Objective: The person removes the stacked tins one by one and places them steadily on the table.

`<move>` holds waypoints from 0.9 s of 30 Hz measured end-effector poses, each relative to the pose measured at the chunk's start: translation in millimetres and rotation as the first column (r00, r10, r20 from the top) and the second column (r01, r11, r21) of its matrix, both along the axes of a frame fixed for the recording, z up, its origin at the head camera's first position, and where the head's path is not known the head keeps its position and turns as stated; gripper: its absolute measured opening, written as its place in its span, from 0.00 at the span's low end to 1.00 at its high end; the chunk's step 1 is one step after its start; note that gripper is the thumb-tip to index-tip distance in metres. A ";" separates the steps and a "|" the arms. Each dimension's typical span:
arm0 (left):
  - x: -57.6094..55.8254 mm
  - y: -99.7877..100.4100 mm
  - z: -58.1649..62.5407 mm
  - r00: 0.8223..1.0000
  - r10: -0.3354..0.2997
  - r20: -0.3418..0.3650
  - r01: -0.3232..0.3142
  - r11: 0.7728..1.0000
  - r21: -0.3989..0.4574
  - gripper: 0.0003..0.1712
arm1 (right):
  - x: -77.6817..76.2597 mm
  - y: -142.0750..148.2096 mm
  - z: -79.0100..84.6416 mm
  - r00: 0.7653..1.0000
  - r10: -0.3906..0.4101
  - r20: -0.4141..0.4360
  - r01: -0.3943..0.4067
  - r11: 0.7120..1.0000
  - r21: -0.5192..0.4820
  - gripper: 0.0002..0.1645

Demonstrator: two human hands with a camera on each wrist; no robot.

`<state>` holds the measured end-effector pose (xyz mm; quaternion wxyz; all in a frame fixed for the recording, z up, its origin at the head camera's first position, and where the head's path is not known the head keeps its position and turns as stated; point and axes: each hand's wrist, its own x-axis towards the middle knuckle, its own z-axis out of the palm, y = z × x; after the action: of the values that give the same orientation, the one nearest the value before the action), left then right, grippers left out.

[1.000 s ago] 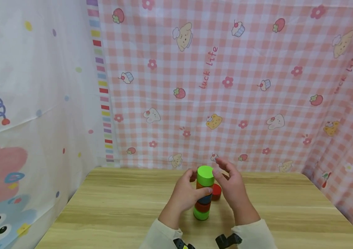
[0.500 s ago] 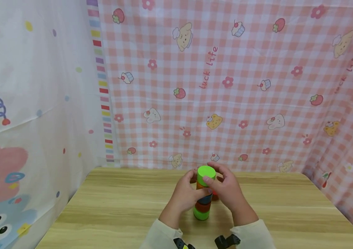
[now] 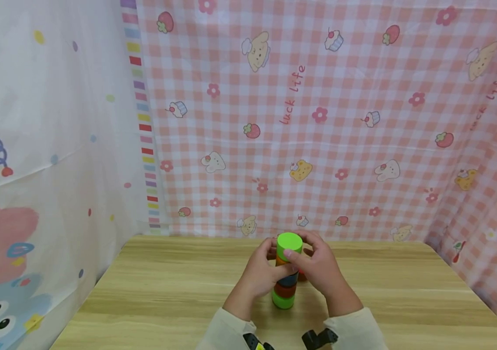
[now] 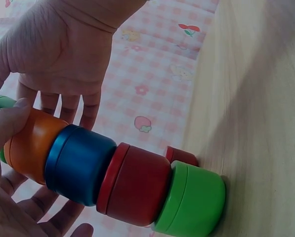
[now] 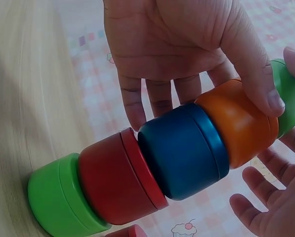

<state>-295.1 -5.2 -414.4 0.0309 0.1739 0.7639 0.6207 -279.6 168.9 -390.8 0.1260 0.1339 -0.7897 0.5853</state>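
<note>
Head view: L hand [image 3: 259, 269] grips orange cyl. [image 4: 36, 148]; R hand [image 3: 321, 266] pinches top green cyl. [image 3: 289, 240] Hold 5-high stack [image 3: 287, 280] vert.; seat squarely.

Green, orange, blue, red jars [image 4: 80, 164]; pink-checked cloth [image 3: 353, 146]

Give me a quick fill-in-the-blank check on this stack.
The stack is ____ cylinders tall.
Its top cylinder is ____.
The blue cylinder sits directly on a ____ one.
The thumb of the left hand lies on the ____ cylinder.

Missing words: five; green; red; orange.
</note>
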 end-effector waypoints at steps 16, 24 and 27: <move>-2.8 2.8 -10.4 0.999 -0.032 0.019 0.031 0.997 0.071 0.26 | -0.6 1.1 -1.4 1.000 -0.013 0.002 0.013 1.000 0.022 0.25; -4.0 6.2 -15.9 0.998 -0.050 0.031 0.044 0.988 0.151 0.27 | 0.8 4.0 1.2 1.000 -0.014 -0.016 0.014 1.000 0.016 0.26; -3.7 7.7 -17.6 0.998 -0.053 0.041 0.045 0.984 0.173 0.27 | 0.6 7.2 2.2 1.000 -0.021 -0.023 0.021 1.000 0.011 0.27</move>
<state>-298.8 2.5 -432.0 0.0482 0.1804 0.7023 0.6870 -279.0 176.2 -388.7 0.1405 0.1328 -0.7929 0.5778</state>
